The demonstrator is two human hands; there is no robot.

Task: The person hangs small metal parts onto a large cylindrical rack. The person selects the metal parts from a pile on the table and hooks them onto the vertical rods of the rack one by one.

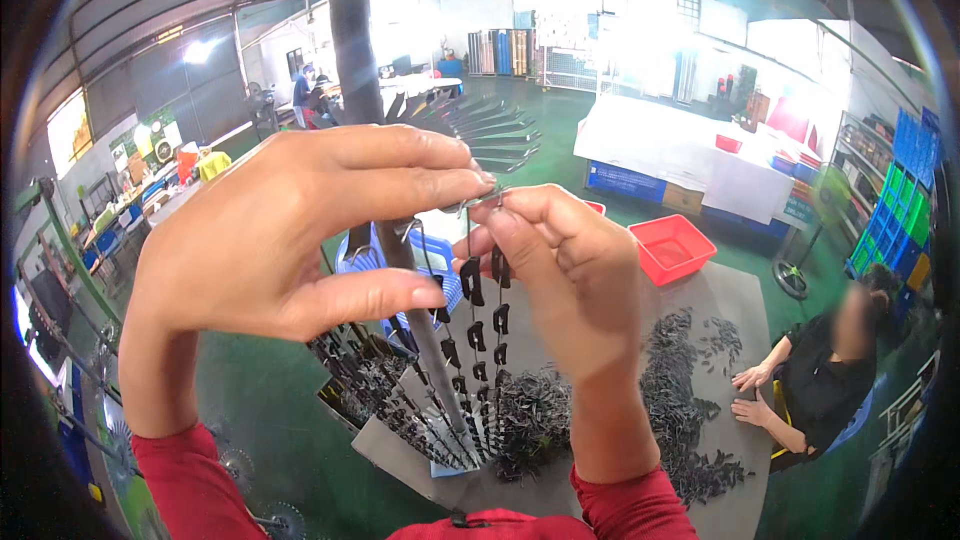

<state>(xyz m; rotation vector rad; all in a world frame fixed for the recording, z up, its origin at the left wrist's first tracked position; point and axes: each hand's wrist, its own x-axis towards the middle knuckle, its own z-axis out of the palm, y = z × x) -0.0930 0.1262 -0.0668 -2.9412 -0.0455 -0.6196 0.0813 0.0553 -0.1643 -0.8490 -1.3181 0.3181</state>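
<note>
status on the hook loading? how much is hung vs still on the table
Done: several wire hooks on the rack pole already carry rows of small black parts. In hand: left hand and right hand pinch the top of one loaded wire hook at its bend, beside the pole. Left: large loose piles of black parts on the grey table, where a seated person's hands rest.

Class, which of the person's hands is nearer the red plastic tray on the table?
Right. The right hand is just left of the red plastic tray; the left hand is farther left, beyond it.

Black clips (500, 320), red tray (672, 247), green floor (270, 420), red sleeves (190, 485)
</note>
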